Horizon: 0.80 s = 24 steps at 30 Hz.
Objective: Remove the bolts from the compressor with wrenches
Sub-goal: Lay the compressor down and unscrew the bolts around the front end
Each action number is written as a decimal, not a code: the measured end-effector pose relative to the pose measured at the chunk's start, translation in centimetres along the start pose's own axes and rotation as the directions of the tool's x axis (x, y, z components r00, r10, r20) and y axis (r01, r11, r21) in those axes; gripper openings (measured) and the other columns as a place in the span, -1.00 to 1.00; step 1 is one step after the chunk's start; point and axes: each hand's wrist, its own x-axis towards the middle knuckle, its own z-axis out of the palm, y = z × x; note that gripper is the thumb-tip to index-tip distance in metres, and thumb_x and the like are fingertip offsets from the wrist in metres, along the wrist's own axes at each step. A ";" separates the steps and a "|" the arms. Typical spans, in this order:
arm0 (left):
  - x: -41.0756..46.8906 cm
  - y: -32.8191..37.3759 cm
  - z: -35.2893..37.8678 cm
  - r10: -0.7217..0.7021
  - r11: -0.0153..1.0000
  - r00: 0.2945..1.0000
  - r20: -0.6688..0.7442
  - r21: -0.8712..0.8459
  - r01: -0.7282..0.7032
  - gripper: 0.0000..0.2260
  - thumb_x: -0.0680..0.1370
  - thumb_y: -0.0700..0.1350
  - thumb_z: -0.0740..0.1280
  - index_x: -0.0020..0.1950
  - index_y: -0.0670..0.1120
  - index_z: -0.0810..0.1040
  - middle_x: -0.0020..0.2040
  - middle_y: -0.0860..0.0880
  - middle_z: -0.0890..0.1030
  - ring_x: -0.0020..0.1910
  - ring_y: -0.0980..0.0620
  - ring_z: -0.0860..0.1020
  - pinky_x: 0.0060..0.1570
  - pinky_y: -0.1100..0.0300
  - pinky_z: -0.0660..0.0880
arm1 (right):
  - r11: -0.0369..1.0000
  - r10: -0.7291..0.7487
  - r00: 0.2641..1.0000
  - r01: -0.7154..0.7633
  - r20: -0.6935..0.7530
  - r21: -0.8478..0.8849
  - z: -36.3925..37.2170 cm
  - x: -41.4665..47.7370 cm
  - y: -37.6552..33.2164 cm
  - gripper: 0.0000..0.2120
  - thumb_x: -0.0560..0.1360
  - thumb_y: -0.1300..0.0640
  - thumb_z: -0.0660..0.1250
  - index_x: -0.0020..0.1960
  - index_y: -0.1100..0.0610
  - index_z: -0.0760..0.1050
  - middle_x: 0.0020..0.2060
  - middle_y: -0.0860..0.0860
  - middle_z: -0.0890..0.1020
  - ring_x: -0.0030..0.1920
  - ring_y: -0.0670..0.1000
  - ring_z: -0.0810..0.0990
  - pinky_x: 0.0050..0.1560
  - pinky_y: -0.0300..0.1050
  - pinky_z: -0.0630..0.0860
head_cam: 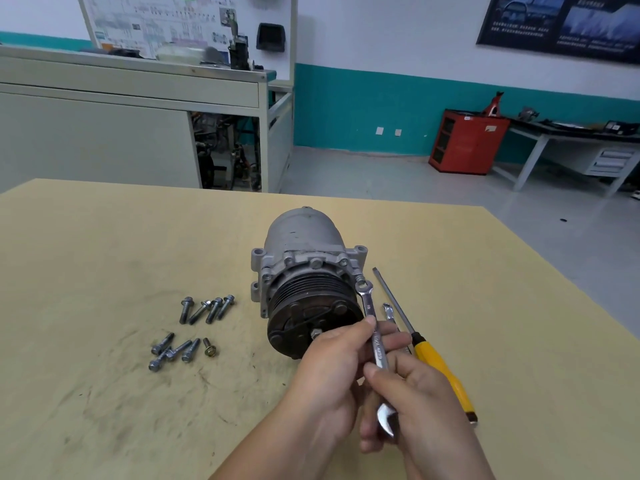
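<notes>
A grey compressor (304, 251) lies on the yellow table (104, 237), its dark pulley facing me. A silver combination wrench (372, 323) has its ring end on a bolt (361, 282) at the compressor's right flange. My left hand (332, 368) pinches the wrench shaft near its middle. My right hand (412, 400) grips the wrench's lower end. More bolts (316, 263) sit in the flange rim. Several removed bolts (207, 308) lie in two groups left of the compressor, the nearer group (176, 351) closer to me.
A yellow-handled screwdriver (440, 365) lies right of my hands, with a second wrench (389, 311) partly hidden beside it. Beyond the table stand a grey cabinet bench (131, 98), a red tool cabinet (467, 142) and a workbench (571, 136).
</notes>
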 end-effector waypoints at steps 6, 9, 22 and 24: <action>0.4 -0.5 0.4 -0.047 0.994 0.999 0.017 -0.094 0.048 -0.78 0.60 -0.11 0.21 -0.14 -0.21 0.55 -0.35 -0.07 0.66 -0.46 0.10 0.53 -0.41 0.30 0.53 | 0.948 0.176 0.982 -0.188 0.070 0.255 -0.9 0.0 -0.5 -0.66 0.46 0.14 0.20 -0.42 0.24 0.54 -0.65 0.13 0.32 -0.68 0.03 0.30 -0.66 -0.23 0.27; 0.7 -0.6 0.4 -0.080 0.991 0.996 0.036 -0.108 0.083 -0.78 0.59 -0.08 0.22 -0.15 -0.17 0.54 -0.37 -0.04 0.64 -0.38 0.06 0.42 -0.43 0.26 0.45 | 0.896 0.195 0.973 -0.227 0.121 0.382 -1.0 -0.1 -0.9 -0.73 0.34 0.12 0.23 -0.43 0.27 0.50 -0.65 0.10 0.30 -0.69 0.01 0.29 -0.68 -0.23 0.29; 0.6 -0.8 0.5 0.010 0.999 0.991 0.131 -0.041 -0.005 -0.77 0.55 -0.04 0.22 -0.06 -0.20 0.54 -0.11 -0.14 0.70 -0.55 0.05 0.48 -0.58 0.30 0.36 | 0.973 0.090 0.993 -0.071 -0.075 0.222 -1.5 0.4 -0.4 -0.74 0.48 0.27 0.25 -0.38 0.28 0.43 -0.65 0.14 0.36 -0.68 0.01 0.33 -0.67 -0.25 0.30; 0.6 -0.7 0.6 0.010 0.998 0.988 0.151 -0.055 -0.002 -0.78 0.51 -0.03 0.24 -0.07 -0.19 0.52 -0.09 -0.14 0.70 -0.49 -0.01 0.47 -0.60 0.29 0.38 | 0.940 0.150 0.989 -0.144 0.006 0.310 -1.8 0.4 -0.7 -0.73 0.44 0.20 0.24 -0.41 0.28 0.49 -0.64 0.14 0.35 -0.68 0.03 0.32 -0.66 -0.23 0.31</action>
